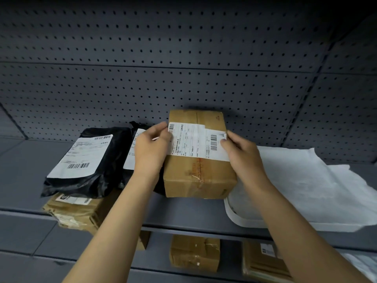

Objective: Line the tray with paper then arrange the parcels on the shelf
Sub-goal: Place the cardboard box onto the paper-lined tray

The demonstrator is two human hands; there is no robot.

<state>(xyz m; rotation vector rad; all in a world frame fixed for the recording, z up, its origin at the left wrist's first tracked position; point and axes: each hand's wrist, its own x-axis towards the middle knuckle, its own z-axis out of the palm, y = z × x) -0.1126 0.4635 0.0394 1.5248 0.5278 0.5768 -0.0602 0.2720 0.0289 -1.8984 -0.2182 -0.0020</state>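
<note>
A brown cardboard box (199, 176) with a white shipping label stands on the grey shelf (24, 172), at its middle. My left hand (151, 148) grips the box's left side and my right hand (242, 154) grips its right side, fingers on the label. To the left lie two black poly mailers (106, 160) with white labels, the nearer one resting on a flat brown parcel (81, 213) at the shelf's front edge. On the right sits a white tray (240, 219) with white paper (306, 184) spread over it and hanging past its rim.
A grey pegboard wall (183, 58) backs the shelf. On the lower shelf stand more brown boxes (194, 254) and a labelled one (263, 260) at right. Bare shelf surface shows at the far left.
</note>
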